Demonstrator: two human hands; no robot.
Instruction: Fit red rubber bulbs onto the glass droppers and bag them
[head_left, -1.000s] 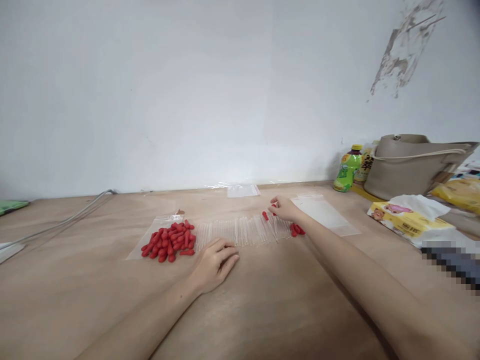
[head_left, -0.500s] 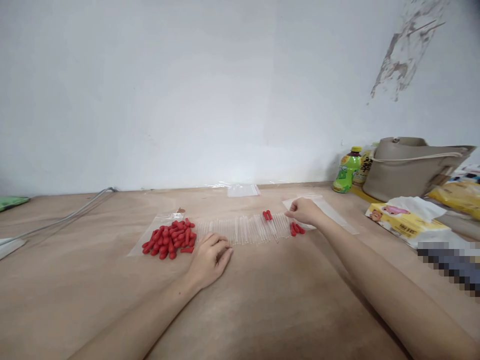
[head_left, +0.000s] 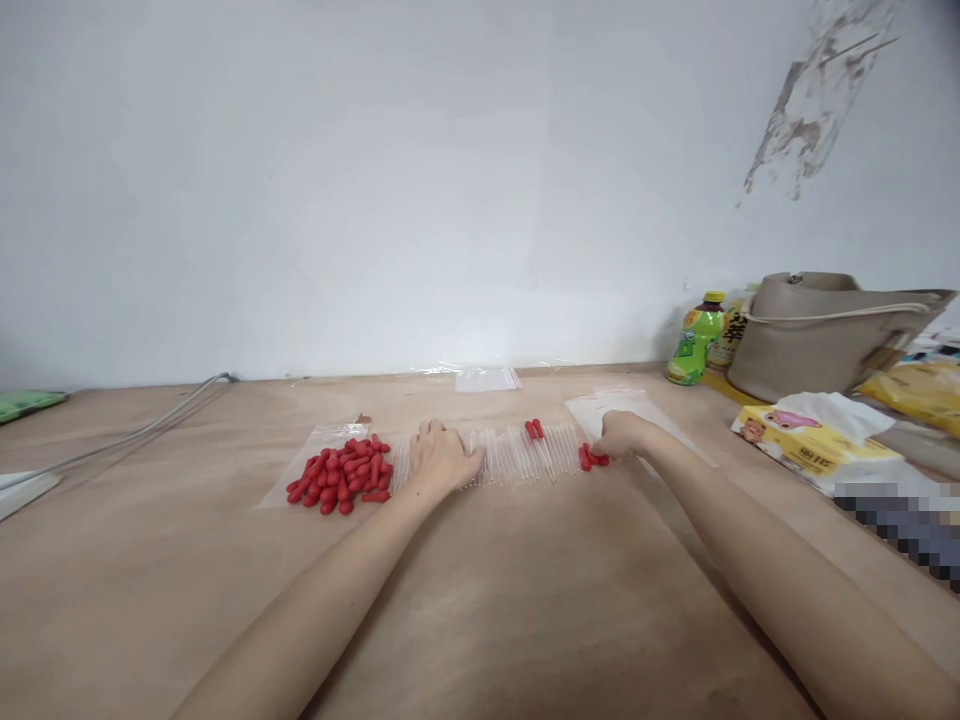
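Red dropper bulbs [head_left: 585, 458] lie against your right hand [head_left: 627, 434], whose grip is hidden; whether it holds one cannot be told. Your left hand [head_left: 441, 460] spreads, released, over clear slender tubes [head_left: 495, 456] on the counter [head_left: 480, 610]; sideways palm drag could skew their row.

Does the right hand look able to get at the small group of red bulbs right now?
Probably yes: the right hand hovers or rests right beside the small group of red bulbs, with nothing visible between them.

Room of unclear kind, damaged white wall [head_left: 375, 200], wooden tabletop [head_left: 480, 610], drink bottle [head_left: 694, 345], tissues [head_left: 814, 435]
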